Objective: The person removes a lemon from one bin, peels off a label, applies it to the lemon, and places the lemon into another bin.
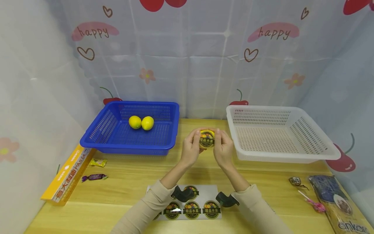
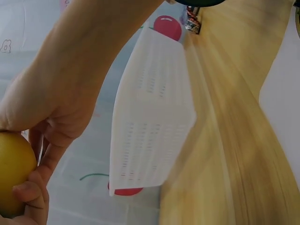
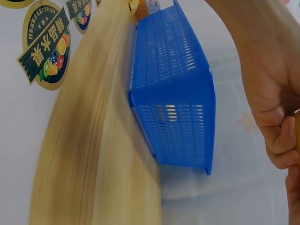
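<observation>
Between both hands, above the table and between two baskets, a yellow lemon (image 2: 14, 171) is held with a round black-and-gold fruit sticker (image 1: 206, 139) on the side facing me. My left hand (image 1: 191, 148) grips its left side, thumb beside the sticker. From the other side my right hand (image 1: 223, 148) holds it, the thumb at the sticker's right edge. Two more lemons (image 1: 141, 123) lie side by side in the blue basket (image 1: 134, 150). A white sheet of the same stickers (image 1: 192, 209) lies on the table under my forearms.
A white basket (image 1: 287, 156) stands at the right. Beside the blue basket leans a pasta box (image 1: 68, 175), with a yellow candy (image 1: 98, 162) and a purple candy (image 1: 94, 177) nearby. At far right lie a lollipop (image 1: 317, 205), a dark wrapped sweet (image 1: 295, 181) and a printed bag (image 1: 340, 204).
</observation>
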Tool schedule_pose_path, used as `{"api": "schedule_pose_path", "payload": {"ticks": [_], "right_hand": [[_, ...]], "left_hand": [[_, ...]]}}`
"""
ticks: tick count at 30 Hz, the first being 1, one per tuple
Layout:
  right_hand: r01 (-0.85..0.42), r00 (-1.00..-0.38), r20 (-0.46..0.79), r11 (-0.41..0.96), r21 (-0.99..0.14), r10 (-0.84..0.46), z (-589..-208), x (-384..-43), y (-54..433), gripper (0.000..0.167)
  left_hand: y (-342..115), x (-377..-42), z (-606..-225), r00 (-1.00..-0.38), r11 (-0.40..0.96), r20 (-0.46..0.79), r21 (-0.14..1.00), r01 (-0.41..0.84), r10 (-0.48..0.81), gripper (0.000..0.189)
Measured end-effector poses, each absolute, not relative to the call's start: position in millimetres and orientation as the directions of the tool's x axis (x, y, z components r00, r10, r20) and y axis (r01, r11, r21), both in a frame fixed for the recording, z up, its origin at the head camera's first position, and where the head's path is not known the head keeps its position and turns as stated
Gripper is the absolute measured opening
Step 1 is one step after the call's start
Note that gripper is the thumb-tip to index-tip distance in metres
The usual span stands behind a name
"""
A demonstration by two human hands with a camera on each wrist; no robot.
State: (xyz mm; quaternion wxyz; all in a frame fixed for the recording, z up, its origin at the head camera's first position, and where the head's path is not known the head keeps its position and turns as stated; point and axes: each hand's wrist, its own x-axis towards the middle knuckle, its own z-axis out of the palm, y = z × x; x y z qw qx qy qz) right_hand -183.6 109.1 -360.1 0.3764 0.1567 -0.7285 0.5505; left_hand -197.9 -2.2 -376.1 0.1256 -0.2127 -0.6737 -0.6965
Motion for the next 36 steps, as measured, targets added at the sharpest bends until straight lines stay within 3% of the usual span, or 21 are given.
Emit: {"api": "schedule_pose_path", "payload": {"ticks": [5,9,16,23,36], "right_hand": [[-0.539,-0.806,0.578,0.247,-0.806,0.127,-356,-182,116,0.032],[-0.481,-0.857,0.507,0.219,-0.849,0.086,-351,-178,120,0.033],[-0.485,-0.857,0.514,0.268,-0.832,0.046,-359,-183,124,0.026],[-0.476,-0.859,0.508,0.269,-0.837,0.060,-380,-196,132,0.030],[-0.459,-0.888,0.453,0.161,-0.874,-0.072,-379,-191,135,0.035]], "left_hand": [[-7,-187,-356,-0.895,-0.088,0.412,0.911,0.403,0.172,0.040],[-9,-185,-350,-0.895,-0.066,0.394,0.919,0.389,0.210,0.040],[-10,-183,-348,-0.904,0.005,0.355,0.930,0.367,0.236,0.032],[-8,-182,-347,-0.891,0.028,0.396,0.911,0.411,0.221,0.031],[-8,-181,-345,-0.875,0.059,0.424,0.892,0.448,0.235,0.034]]}}
